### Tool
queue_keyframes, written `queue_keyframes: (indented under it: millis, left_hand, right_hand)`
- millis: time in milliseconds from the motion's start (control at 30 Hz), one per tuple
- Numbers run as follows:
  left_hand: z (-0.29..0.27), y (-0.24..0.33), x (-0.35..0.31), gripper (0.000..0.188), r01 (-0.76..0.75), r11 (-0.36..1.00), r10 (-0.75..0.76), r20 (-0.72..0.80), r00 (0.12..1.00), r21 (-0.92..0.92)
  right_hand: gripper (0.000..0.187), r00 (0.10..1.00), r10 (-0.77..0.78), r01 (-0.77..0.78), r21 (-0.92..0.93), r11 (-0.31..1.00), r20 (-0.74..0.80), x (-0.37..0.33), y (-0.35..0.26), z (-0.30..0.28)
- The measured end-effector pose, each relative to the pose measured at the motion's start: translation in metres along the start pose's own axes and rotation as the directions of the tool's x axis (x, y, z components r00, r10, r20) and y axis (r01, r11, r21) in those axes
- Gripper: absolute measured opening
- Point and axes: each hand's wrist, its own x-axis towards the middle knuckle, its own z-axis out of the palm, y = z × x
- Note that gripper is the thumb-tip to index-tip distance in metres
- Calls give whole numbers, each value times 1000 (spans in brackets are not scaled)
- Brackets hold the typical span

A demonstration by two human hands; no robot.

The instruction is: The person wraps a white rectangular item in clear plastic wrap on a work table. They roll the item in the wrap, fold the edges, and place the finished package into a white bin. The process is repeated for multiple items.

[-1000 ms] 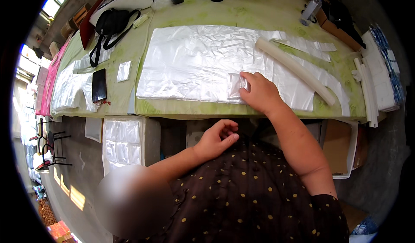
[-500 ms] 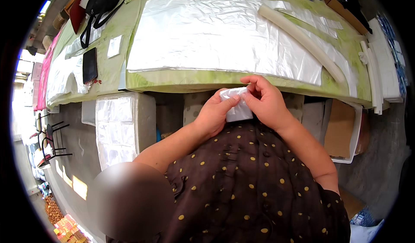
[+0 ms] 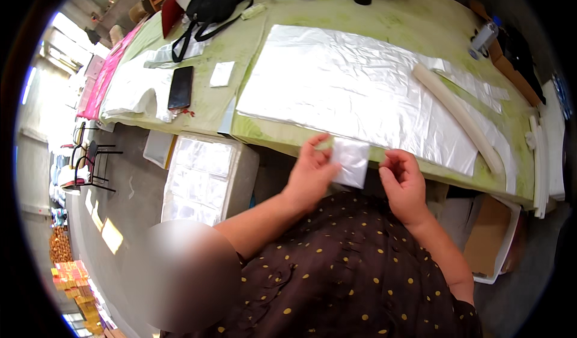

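Note:
A flat, square packet of folded white, shiny plastic film point(image 3: 352, 164) is upright just off the near edge of the table. My left hand point(image 3: 311, 177) grips its left side, the thumb on the side toward me and the fingers raised behind. Apart from the packet, to its right, is my right hand point(image 3: 406, 188), its fingers curled in toward the thumb with nothing visible in them. Beyond both hands, a wide stack of white plastic sheets point(image 3: 342, 79) lies flat on the green-covered table point(image 3: 390, 19).
A pale roll point(image 3: 460, 120) rests across the sheets' right part. At left lie a phone point(image 3: 181, 88), a small white packet point(image 3: 222, 74) and a black bag point(image 3: 213, 7). Below the table edge, a box point(image 3: 241, 173) carries rows of clear-wrapped packets. A bottle point(image 3: 484, 37) stands far right.
My right hand has let go of the packet and moved right. My left hand now holds the packet alone, turned more face-on. The view has shifted, showing more of the table's far side.

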Motion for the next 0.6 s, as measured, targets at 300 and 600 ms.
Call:
queue_keyframes:
  millis: [300, 600]
  left_hand:
    - [-176, 183, 122, 57, -163, 709, 498, -324, 804, 686]
    - [-240, 169, 190, 66, 176, 152, 678, -232, 698, 973]
  right_hand:
    - [23, 997, 76, -76, -23, 997, 25, -7, 20, -16]
    - [16, 995, 20, 0, -194, 981, 101, -9, 16, -22]
